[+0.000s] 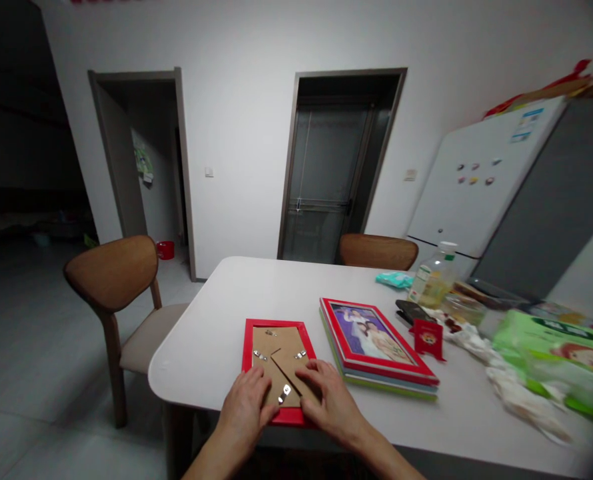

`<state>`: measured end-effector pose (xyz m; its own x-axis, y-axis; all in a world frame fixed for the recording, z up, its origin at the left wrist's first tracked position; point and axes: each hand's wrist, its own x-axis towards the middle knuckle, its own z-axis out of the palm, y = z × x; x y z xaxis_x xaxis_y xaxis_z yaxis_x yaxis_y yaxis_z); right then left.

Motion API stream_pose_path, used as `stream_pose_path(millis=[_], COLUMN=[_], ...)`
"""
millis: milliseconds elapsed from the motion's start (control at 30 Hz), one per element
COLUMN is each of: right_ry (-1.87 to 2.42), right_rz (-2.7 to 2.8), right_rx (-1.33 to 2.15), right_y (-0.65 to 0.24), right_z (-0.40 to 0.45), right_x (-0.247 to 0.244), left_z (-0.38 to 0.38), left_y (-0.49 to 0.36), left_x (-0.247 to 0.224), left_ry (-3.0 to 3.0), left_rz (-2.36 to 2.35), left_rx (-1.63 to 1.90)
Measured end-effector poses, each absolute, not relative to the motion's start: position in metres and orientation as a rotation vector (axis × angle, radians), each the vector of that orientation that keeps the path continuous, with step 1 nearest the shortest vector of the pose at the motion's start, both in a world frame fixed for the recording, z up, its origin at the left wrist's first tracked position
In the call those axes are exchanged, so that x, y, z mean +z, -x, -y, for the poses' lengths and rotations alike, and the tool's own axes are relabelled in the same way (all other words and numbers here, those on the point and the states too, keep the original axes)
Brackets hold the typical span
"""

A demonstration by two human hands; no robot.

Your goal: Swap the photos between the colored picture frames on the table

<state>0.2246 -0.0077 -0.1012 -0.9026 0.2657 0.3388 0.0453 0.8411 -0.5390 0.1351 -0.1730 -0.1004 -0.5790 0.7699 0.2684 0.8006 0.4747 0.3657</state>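
Note:
A red picture frame (pixel 248 347) lies face down near the table's front edge. Its brown backing board (pixel 282 341) shows, with several metal clips and a dark diagonal slit or strut line. My left hand (pixel 246 400) grips the frame's lower left side, fingers curled over the edge and thumb by the bottom rim. On the lower right, my right hand (pixel 331 400) holds the frame, its fingers bent over the board and its thumb near the bottom rim. To the right is a stack of frames (pixel 384 373), topped by a red-framed photo (pixel 371 333).
On the white table (pixel 196 347) are a phone (pixel 412 312), a red packet (pixel 428 339), a bottle (pixel 432 273), a glass bowl (pixel 464 310), crumpled tissue (pixel 516 400) and a green tissue pack (pixel 561 353). Wooden chairs (pixel 114 273) stand left and behind.

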Motion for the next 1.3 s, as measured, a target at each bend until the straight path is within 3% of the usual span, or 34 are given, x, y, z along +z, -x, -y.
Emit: stream_pose_path(millis=[833,1300], right_ry=[0.320,-0.186], right_rz=[2.629,2.842], right_rx=[0.431,0.369], right_y=[-0.206,-0.214], right_z=[0.019,0.038], right_x=[-0.112,-0.090], left_z=[0.178,0.187], left_y=[-0.131,-0.126], left_x=[-0.105,-0.108], left_ry=[1.525,1.559], left_rz=[2.658,2.596], left_rx=[-0.788,-0.956])
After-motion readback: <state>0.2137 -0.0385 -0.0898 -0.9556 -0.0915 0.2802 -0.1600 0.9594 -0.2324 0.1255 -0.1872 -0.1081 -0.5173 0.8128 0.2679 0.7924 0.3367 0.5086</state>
